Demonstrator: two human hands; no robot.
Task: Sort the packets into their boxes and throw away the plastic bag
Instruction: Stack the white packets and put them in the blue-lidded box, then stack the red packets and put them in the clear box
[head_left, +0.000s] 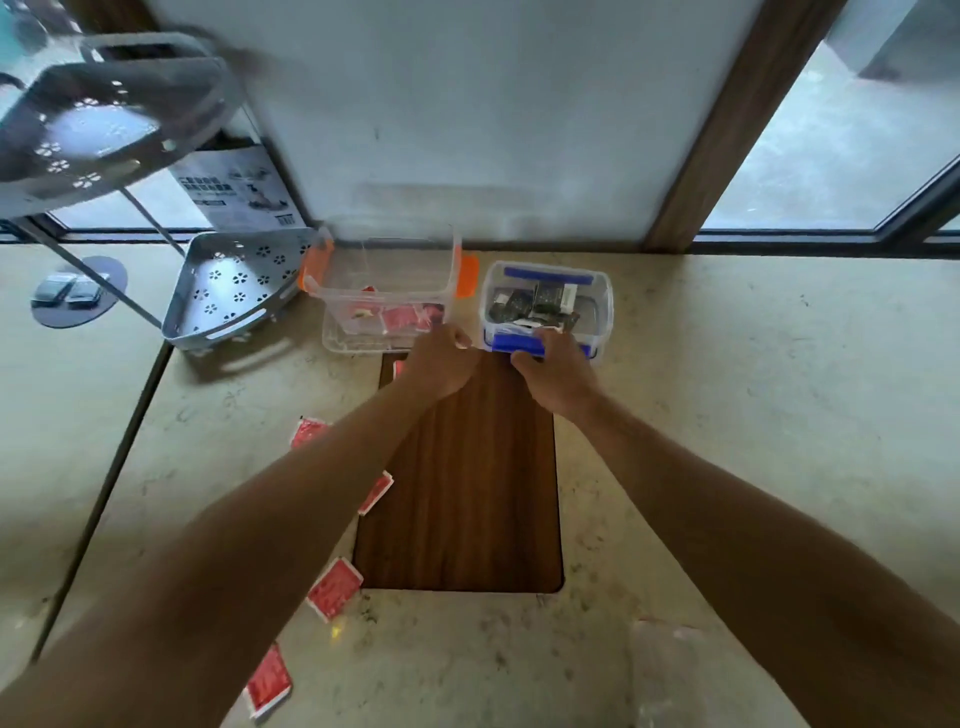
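A clear box with orange clips (382, 260) stands at the back of the counter with a few red packets inside. To its right, a smaller clear box with blue clips (597, 306) holds dark packets (524, 304). My left hand (441, 361) is curled into a fist at the near right corner of the orange-clipped box; nothing shows in it. My right hand (556, 369) grips the front blue clip and rim of the smaller box. Several red packets (335, 587) lie loose on the counter along my left forearm. A clear plastic bag (675, 670) lies at the near right.
A dark wooden board (467, 493) is set into the beige counter under my arms. A grey corner rack (234, 291) stands at the back left, with a printed carton (239, 187) behind it. The wall and window frames close off the back.
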